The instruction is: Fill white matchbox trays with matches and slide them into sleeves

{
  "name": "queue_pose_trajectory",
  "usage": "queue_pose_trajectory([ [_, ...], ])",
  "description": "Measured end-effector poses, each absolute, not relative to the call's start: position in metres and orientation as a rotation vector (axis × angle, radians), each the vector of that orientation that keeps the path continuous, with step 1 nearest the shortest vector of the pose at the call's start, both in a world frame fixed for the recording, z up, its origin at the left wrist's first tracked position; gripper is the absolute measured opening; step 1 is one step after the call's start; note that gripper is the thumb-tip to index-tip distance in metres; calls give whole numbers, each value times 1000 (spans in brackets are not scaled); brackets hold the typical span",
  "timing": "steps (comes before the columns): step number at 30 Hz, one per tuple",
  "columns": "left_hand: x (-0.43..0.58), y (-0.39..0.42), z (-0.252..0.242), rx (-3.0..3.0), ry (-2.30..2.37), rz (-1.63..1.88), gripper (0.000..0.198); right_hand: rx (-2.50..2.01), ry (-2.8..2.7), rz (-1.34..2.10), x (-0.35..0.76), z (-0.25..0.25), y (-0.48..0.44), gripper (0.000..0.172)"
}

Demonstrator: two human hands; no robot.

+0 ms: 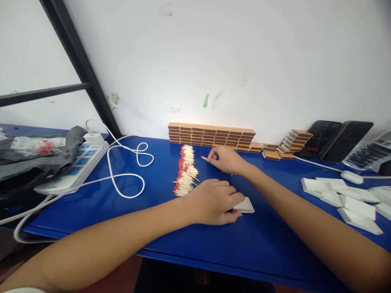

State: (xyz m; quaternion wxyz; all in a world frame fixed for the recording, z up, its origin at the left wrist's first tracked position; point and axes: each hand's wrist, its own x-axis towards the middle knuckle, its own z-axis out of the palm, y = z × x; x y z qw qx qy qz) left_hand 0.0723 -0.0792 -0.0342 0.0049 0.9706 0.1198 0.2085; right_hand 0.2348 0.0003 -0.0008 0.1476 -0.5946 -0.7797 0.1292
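My left hand [215, 202] is closed around the left end of a small white matchbox tray [245, 205] lying on the blue table. How much the tray holds is hidden by the fingers. Farther back, my right hand [225, 159] pinches the pale end of a match [204, 158], its red head pointing left. Just left of that match lies a long pile of matches [187, 167], red heads mostly toward the left. Part of my left wrist and hand sits close in front of the pile.
Stacked brown matchboxes [210, 135] line the wall, with a leaning stack [295, 142] farther right. White trays [345, 199] lie at the right, near two dark phones [348, 140]. A power strip [76, 165], white cable [111, 175] and grey plastic bag [39, 152] occupy the left.
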Motion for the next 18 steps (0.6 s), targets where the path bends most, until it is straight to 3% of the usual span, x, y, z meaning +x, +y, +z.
queue_pose_trajectory([
  [8, 71, -75, -30, 3121, 382, 700, 23, -1773, -2208, 218, 233, -9, 20, 15],
  [18, 60, -56, -23, 3101, 593, 633, 22, -1761, -2265, 345, 239, -9, 21, 17],
])
